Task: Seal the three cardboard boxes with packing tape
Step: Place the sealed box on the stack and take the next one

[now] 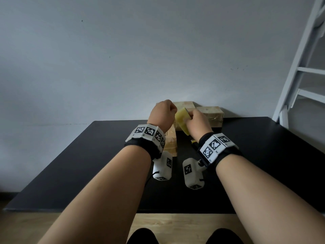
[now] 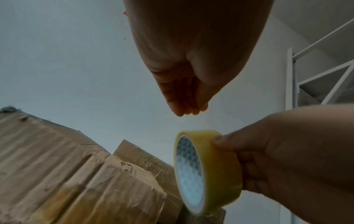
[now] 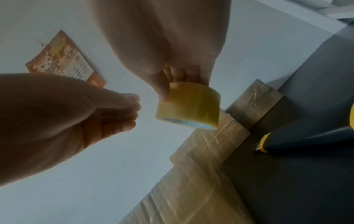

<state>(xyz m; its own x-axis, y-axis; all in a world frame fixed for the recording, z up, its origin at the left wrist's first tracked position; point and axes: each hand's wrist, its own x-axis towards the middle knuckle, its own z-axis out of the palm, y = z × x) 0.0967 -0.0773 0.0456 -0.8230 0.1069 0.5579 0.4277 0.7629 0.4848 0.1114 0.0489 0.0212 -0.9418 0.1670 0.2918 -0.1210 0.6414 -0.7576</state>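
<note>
My right hand (image 1: 198, 122) grips a yellow roll of packing tape (image 1: 182, 120) above the table, thumb and fingers curled round its rim (image 3: 189, 106). Just left of the roll is my left hand (image 1: 164, 111), its fingertips bunched together (image 2: 189, 110); no strip of tape shows between them. Three cardboard boxes stand below. The nearest box (image 1: 171, 143), wrinkled with tape, lies under my left wrist. A second box (image 1: 184, 104) is at the back by the wall, and a third box (image 1: 212, 115) to its right.
A black and yellow utility knife (image 3: 298, 141) lies on the black table (image 1: 88, 164) right of the nearest box. A white ladder frame (image 1: 302, 67) stands at the far right. A calendar (image 3: 61, 59) hangs on the wall.
</note>
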